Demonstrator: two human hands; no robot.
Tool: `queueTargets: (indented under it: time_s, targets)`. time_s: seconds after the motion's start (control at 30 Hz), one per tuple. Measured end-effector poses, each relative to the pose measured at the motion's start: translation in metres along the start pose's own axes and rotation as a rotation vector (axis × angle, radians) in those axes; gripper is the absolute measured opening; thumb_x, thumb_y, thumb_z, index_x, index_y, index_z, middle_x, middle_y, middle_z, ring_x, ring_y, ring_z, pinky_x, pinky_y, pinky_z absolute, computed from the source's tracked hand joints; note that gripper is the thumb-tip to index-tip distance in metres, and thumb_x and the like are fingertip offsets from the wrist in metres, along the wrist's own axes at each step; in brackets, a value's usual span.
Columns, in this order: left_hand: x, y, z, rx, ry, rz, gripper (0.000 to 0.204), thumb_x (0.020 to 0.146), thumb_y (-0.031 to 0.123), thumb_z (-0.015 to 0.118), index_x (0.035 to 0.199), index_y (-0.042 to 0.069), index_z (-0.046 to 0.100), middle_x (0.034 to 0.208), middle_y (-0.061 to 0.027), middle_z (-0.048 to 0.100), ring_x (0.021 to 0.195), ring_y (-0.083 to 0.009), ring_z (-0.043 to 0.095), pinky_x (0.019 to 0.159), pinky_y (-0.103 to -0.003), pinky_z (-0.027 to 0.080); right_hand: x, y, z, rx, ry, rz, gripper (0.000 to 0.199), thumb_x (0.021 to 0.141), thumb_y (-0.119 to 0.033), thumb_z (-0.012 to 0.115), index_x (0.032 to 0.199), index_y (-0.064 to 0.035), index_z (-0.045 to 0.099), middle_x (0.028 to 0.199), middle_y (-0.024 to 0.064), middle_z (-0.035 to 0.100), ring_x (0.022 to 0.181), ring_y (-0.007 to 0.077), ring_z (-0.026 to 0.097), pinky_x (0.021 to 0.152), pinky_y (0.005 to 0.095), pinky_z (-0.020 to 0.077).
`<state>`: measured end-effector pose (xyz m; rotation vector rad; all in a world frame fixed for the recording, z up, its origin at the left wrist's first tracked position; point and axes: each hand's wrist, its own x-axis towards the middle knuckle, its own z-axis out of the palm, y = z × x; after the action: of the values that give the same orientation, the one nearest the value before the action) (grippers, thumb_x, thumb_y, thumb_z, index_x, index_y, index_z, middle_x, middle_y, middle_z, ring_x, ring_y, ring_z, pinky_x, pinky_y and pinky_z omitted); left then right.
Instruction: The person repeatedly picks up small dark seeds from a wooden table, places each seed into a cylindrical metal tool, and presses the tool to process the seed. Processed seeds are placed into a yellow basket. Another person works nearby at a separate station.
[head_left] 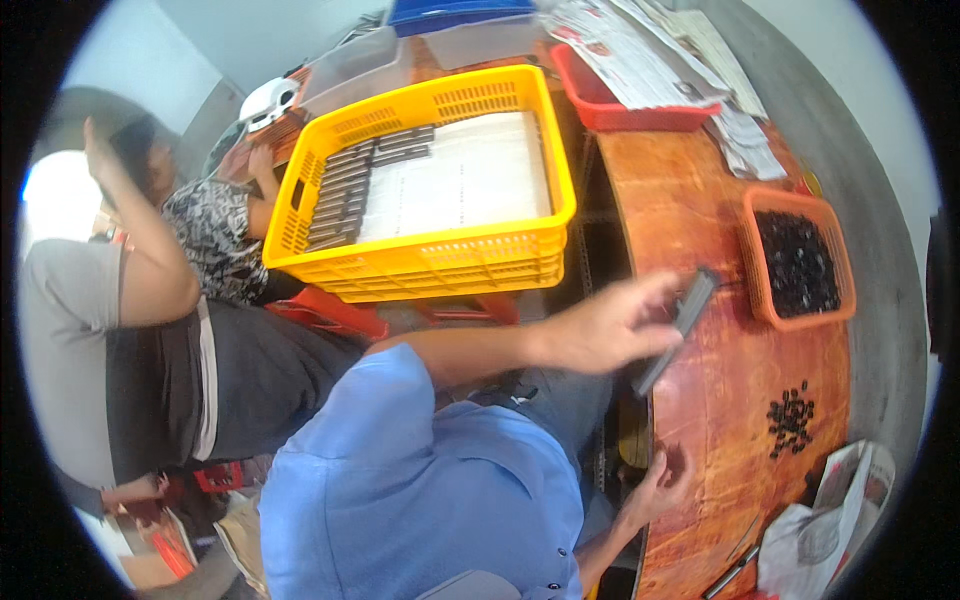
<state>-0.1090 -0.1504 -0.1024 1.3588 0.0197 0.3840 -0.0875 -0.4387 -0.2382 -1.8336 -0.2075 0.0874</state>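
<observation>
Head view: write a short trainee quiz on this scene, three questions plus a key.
1. Which hand holds the dark grey bar: A) right, B) left, C) neither?
2. True or false: a loose pile of small black pieces lies on the wooden table, outside the orange basket.
3. Fill in: the plastic crate holding dark bars is ____ in colour.

Key: 1. B, the left hand. 2. True. 3. Yellow.
</observation>
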Motion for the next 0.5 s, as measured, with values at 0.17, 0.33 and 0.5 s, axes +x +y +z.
queueTargets:
  time_s: [0.17,0.33,0.5]
  targets:
    - [-0.007,0.100,-0.135,0.435,0.306,0.150,0.054,0.098,0.013,0.064,0.147,0.002,0.045,0.122,-0.0118,0.065,0.112,-0.0204,0.064,0.100,-0.038,0.052,0.012,-0.018,-0.007,-0.079,0.123,0.017,0.025,0.099,-0.006,0.067,0.121,0.0051,0.064,0.114,0.0155,0.067,0.101,0.0271,0.068,0.087,0.0374,0.0576]
    - [0.003,0.126,-0.293,1.393,0.784,0.046,0.046,0.096,0.016,0.062,0.138,-0.001,0.055,0.125,-0.0206,0.066,0.117,-0.0345,0.065,0.103,-0.045,0.049,0.031,-0.016,-0.022,-0.460,0.207,-0.077,0.020,0.101,-0.010,0.066,0.114,0.0051,0.067,0.105,0.0148,0.070,0.097,0.0258,0.070,0.086,0.0356,0.0570]
    - [-0.032,0.079,-0.449,1.814,0.763,-0.112,0.039,0.094,0.012,0.064,0.131,0.002,0.063,0.121,-0.0230,0.067,0.116,-0.0401,0.063,0.100,-0.047,0.050,0.037,-0.006,-0.024,-0.441,0.223,-0.073,0.018,0.101,-0.008,0.064,0.112,0.0058,0.068,0.104,0.0153,0.071,0.094,0.0264,0.070,0.087,0.0351,0.0578]
